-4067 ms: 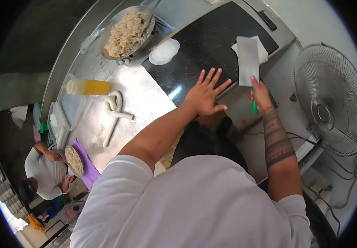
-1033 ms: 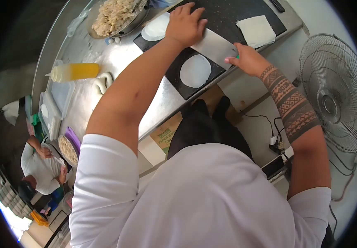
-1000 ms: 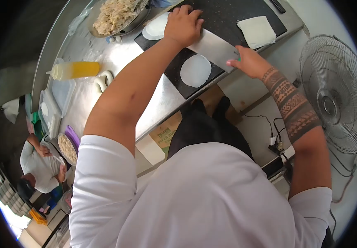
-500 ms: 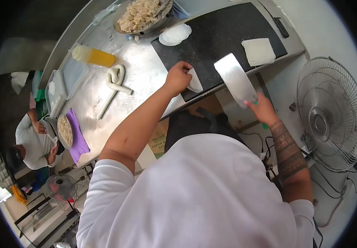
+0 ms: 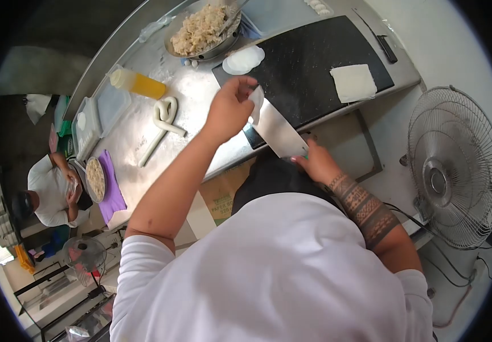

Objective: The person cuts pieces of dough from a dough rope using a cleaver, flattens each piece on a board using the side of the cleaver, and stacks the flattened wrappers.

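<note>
White dough wrapper (image 5: 257, 102) noted pinched in the left hand (image 5: 230, 108), over the near-left part of the black board (image 5: 308, 62). Right hand (image 5: 316, 162) grips the cleaver (image 5: 278, 130), its blade end at the wrapper.

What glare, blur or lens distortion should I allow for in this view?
Head view: bright glare on the steel table; left hand slightly blurred at the fingertips; wide-angle lens bends the black board's edges; corners go black.
</note>
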